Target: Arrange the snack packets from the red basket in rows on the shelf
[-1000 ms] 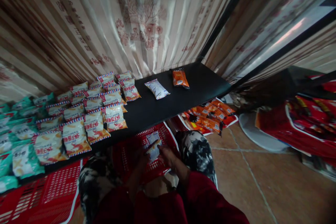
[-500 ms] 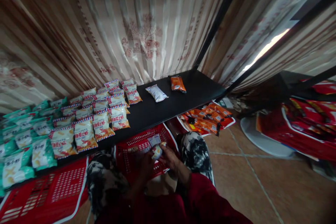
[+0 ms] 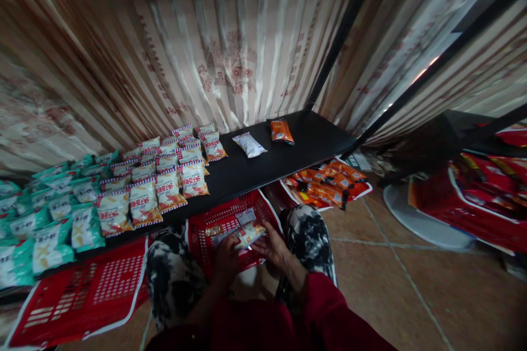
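Between my knees, my left hand point(image 3: 226, 258) and my right hand point(image 3: 275, 248) hold a small white and yellow snack bag point(image 3: 250, 235). My left fingers pinch its left end, while my right hand supports the other end. Under the bag stands a red plastic basket point(image 3: 242, 202) with a few packets inside, partly hidden by my hands. On the black shelf point(image 3: 230, 176) in front, rows of white and orange snack bags point(image 3: 142, 201) stand beside green snack bags point(image 3: 52, 245) on the left.
A pale bag point(image 3: 249, 145) and an orange packet point(image 3: 282, 131) lie farther right on the shelf. Orange packets point(image 3: 325, 182) fill a basket beyond my right knee. Another red basket point(image 3: 82, 296) is at lower left, and red packages point(image 3: 486, 181) stand far right. A curtain point(image 3: 230, 27) hangs behind.
The snack bag in my hands has turned and now lies flatter, showing more of its face. My right hand has opened out along it. The view has shifted slightly left.
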`<state>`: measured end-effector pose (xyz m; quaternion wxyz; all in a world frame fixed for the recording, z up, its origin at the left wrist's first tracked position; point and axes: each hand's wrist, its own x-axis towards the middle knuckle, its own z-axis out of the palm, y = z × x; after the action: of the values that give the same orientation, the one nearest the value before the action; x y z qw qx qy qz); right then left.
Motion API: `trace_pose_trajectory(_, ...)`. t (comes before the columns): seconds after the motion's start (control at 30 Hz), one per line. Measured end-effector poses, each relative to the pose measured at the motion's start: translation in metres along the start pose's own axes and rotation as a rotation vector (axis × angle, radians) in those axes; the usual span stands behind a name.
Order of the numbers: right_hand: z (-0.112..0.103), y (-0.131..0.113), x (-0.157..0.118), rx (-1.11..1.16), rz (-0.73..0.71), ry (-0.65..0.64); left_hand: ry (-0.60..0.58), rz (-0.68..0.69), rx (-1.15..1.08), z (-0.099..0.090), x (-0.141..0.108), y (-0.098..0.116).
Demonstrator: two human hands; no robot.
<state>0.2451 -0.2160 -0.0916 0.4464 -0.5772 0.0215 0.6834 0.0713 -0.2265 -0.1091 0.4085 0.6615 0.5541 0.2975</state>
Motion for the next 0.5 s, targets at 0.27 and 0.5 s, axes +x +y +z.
trace_pose_trajectory(0.27,0.002,0.001,-0.014,0.051,-0.009,-0.016,-0.006,0.066,-0.011,-0.015,-0.004,0.008)
trace_pose_trajectory(0.5,0.000,0.006,-0.012,0.043,0.027,-0.027,-0.019,0.023,-0.047,-0.024,-0.006,0.015)
